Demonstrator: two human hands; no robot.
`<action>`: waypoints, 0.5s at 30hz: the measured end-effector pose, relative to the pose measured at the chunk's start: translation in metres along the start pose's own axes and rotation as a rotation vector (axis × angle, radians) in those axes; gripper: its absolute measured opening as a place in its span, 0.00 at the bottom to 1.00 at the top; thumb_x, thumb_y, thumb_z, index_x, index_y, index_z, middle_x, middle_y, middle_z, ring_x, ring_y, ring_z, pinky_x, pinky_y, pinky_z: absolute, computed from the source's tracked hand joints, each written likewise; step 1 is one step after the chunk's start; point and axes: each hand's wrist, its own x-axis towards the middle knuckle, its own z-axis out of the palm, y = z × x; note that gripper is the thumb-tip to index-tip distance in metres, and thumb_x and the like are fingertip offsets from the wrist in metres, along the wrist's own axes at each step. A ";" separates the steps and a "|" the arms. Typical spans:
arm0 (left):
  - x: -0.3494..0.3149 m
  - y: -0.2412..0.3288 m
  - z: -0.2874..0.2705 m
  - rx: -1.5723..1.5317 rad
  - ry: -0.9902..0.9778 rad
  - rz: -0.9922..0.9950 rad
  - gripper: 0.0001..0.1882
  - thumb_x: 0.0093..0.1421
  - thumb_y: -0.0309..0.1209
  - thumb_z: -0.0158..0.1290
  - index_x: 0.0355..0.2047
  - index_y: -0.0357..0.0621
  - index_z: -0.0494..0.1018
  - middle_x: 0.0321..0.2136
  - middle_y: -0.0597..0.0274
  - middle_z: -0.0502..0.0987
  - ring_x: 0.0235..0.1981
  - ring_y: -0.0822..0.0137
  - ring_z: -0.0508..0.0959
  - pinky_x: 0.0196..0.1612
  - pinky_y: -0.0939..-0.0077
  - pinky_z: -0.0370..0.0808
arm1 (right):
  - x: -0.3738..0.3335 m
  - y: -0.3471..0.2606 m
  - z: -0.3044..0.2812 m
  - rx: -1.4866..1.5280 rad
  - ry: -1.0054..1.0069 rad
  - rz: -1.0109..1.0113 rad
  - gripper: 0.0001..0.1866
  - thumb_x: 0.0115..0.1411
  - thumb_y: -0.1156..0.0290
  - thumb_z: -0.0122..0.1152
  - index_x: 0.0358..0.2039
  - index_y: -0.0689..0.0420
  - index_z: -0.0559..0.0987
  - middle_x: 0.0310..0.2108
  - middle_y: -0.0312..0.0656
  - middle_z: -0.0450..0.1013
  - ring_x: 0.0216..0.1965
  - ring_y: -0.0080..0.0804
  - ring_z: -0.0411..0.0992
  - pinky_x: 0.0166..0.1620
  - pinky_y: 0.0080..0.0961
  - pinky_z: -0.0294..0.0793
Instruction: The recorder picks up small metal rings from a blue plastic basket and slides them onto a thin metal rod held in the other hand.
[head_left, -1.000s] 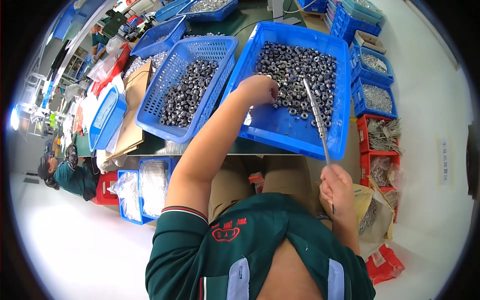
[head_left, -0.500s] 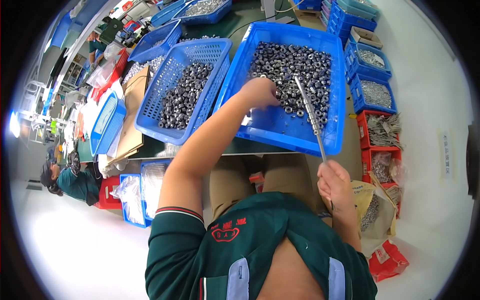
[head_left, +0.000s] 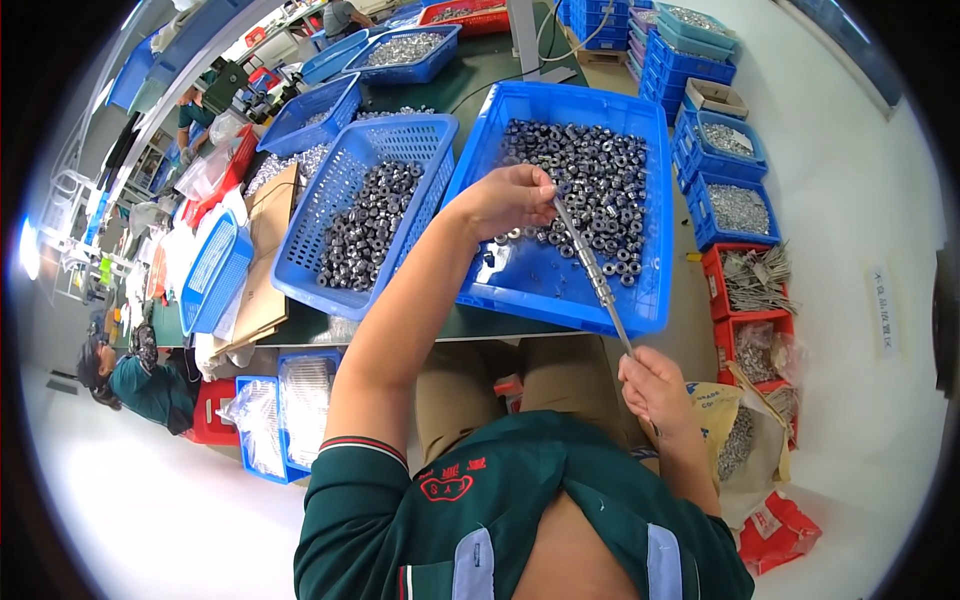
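Note:
My right hand (head_left: 655, 385) is wrapped round the lower end of a thin metal rod (head_left: 618, 325), which slants up and to the left. Several shiny metal nuts (head_left: 598, 280) are threaded along the rod's middle. At its upper tip is my left hand (head_left: 508, 200), thumb and fingers pinched together; whatever sits between them is too small and covered to make out. Both hands and the rod are over or in front of a large blue tub (head_left: 655, 250), where many loose dark and silver nuts (head_left: 610, 165) are heaped toward the far side.
Left of the tub stands a blue perforated basket (head_left: 290, 245) holding more nuts. Flattened cardboard (head_left: 265, 245) and an empty-looking blue basket (head_left: 212, 260) lie further left. Stacked blue bins (head_left: 735, 205) and red bins (head_left: 722, 285) line the right. A co-worker (head_left: 150, 385) is at far left.
My left hand has lifted from the nuts in the tub to the rod's tip, its fingers now pinched. The rod has tilted further left. The whole view has shifted slightly.

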 end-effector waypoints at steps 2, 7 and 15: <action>0.001 0.000 0.003 0.035 -0.019 0.002 0.08 0.57 0.29 0.54 0.36 0.45 0.67 0.33 0.62 0.73 0.36 0.68 0.74 0.43 0.72 0.72 | 0.000 0.000 0.000 0.000 0.000 -0.002 0.11 0.63 0.68 0.46 0.26 0.59 0.67 0.10 0.29 0.57 0.09 0.12 0.52 0.13 0.10 0.52; -0.001 0.001 0.003 0.062 -0.024 0.014 0.11 0.56 0.27 0.55 0.39 0.39 0.71 0.30 0.64 0.73 0.32 0.70 0.73 0.41 0.75 0.72 | -0.002 -0.002 0.004 -0.001 0.004 0.019 0.11 0.63 0.68 0.46 0.26 0.59 0.67 0.10 0.29 0.57 0.09 0.12 0.52 0.13 0.10 0.51; 0.002 0.000 -0.004 0.021 -0.148 0.134 0.12 0.51 0.27 0.59 0.36 0.40 0.74 0.32 0.60 0.76 0.35 0.69 0.76 0.42 0.74 0.72 | -0.008 -0.008 0.014 0.181 -0.057 0.026 0.12 0.64 0.66 0.45 0.26 0.58 0.67 0.09 0.28 0.54 0.08 0.13 0.49 0.13 0.12 0.48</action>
